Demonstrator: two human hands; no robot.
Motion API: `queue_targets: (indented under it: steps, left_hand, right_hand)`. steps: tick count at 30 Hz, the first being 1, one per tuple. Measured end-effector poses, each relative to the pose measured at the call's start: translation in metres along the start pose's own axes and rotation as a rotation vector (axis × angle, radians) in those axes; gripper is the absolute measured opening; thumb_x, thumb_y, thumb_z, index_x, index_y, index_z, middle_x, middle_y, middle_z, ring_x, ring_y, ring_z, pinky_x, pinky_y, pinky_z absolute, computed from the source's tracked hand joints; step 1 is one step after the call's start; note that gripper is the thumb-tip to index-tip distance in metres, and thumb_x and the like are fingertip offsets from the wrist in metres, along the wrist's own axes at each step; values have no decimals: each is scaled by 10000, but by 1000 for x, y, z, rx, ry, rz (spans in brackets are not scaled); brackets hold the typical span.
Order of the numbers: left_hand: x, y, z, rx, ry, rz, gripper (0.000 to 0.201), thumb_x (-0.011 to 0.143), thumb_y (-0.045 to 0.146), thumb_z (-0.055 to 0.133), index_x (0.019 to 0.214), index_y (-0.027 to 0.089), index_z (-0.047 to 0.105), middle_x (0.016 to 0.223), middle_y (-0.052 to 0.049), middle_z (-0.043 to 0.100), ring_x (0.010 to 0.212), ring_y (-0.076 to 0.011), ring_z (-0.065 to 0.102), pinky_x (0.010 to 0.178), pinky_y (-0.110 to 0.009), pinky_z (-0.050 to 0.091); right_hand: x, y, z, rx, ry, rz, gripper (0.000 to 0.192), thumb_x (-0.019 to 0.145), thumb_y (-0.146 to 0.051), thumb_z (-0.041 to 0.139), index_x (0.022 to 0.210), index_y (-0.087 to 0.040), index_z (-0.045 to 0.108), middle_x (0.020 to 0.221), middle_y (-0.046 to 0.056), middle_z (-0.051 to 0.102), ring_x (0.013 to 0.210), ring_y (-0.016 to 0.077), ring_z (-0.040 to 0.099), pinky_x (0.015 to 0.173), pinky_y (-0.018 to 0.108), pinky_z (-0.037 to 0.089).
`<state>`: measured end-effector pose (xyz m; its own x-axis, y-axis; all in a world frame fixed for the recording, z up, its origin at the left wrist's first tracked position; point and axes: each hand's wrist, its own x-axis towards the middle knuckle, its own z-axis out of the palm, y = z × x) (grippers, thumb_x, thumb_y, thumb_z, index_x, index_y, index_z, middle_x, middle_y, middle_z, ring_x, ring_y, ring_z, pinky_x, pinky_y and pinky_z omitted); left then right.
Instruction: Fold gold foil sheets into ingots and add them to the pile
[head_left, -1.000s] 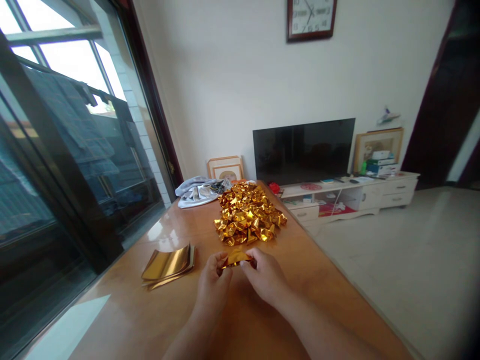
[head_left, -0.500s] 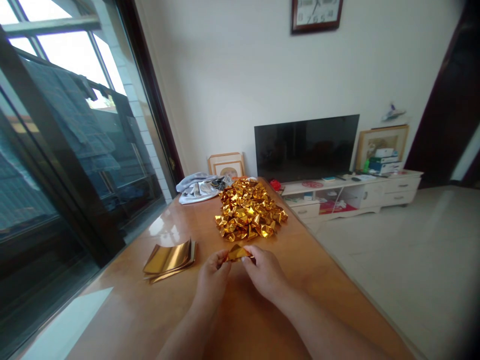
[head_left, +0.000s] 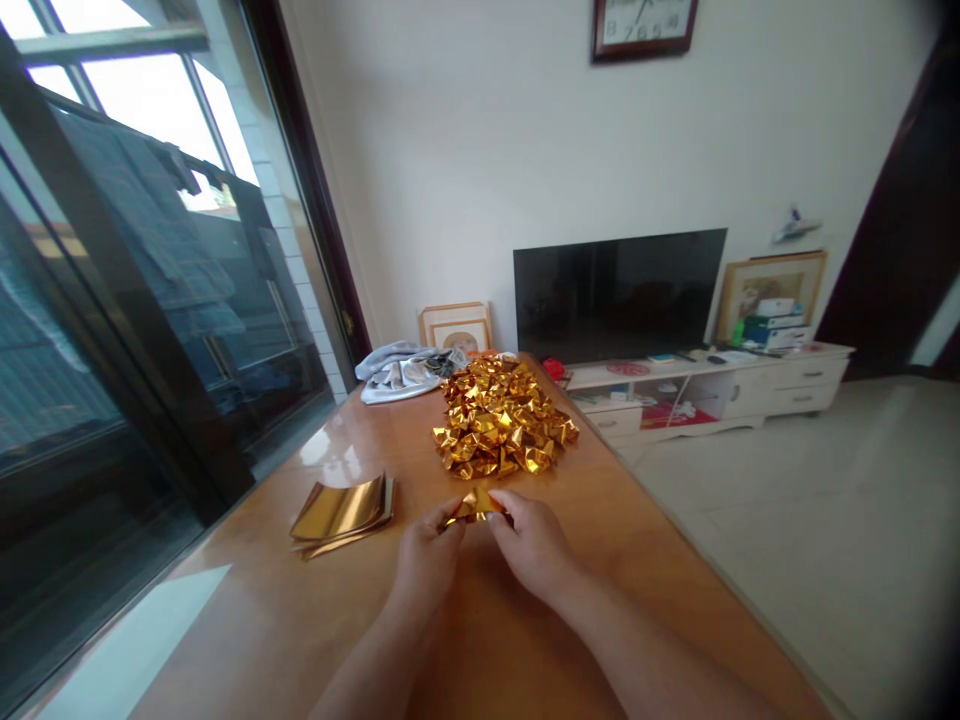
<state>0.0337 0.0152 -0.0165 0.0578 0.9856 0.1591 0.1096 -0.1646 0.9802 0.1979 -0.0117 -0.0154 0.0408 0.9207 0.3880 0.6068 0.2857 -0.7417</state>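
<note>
Between my two hands is a folded gold foil paper [head_left: 477,504], its middle raised in a shiny peak. My left hand [head_left: 430,550] pinches its left end with thumb and fingers. At the right end, my right hand [head_left: 531,540] grips it the same way. Just beyond my hands lies a large heap of folded gold foil pieces [head_left: 502,420]. To the left of my left hand rests a stack of flat gold foil sheets [head_left: 343,512], slightly curled at the edges.
The brown table [head_left: 600,590] carries a grey cloth bundle [head_left: 405,372] at its far left and a pale sheet [head_left: 142,650] near its left edge. Past the far end stand a television [head_left: 621,296] and a white cabinet [head_left: 750,388]. A glass door [head_left: 150,300] is at left.
The foil piece looks more opened out, its peak shaped differently between my fingers. Both hands stay in nearly the same place. The view has shifted slightly.
</note>
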Motion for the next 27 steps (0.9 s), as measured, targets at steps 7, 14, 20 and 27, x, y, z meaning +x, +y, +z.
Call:
queue_targets:
  steps: [7, 14, 20, 27]
  left_hand:
    - [3, -6, -2, 27, 5, 14, 395, 703, 188, 664, 1084, 188, 770, 1105, -75, 755, 1098, -292, 636, 964, -371, 446]
    - [4, -11, -2, 28, -2, 27, 365, 718, 195, 672, 1068, 201, 777, 1054, -70, 760, 1047, -283, 650, 948, -372, 461]
    - [5, -15, -4, 113, -41, 75, 362, 758, 204, 640, 1094, 212, 775, 985, -67, 756, 981, -275, 656, 899, -363, 474]
    - [5, -13, -6, 228, -60, 105, 374, 768, 172, 576, 1086, 190, 772, 999, -66, 756, 956, -257, 656, 866, -351, 482]
  right_hand:
    - [-1, 0, -1, 3, -7, -8, 347, 896, -238, 546, 1212, -237, 690, 1078, 89, 753, 958, 238, 690, 849, 298, 487]
    - [-1, -1, -2, -1, -19, -27, 339, 908, -235, 519, 1203, -219, 687, 1028, 86, 755, 917, 224, 695, 814, 285, 488]
    - [-2, -1, -3, -3, -14, -40, 314, 905, -219, 517, 1164, -220, 695, 974, 73, 755, 875, 211, 689, 778, 270, 475]
    - [0, 2, -2, 23, -9, -49, 294, 893, -191, 520, 1121, -220, 703, 946, 63, 753, 837, 202, 681, 755, 267, 465]
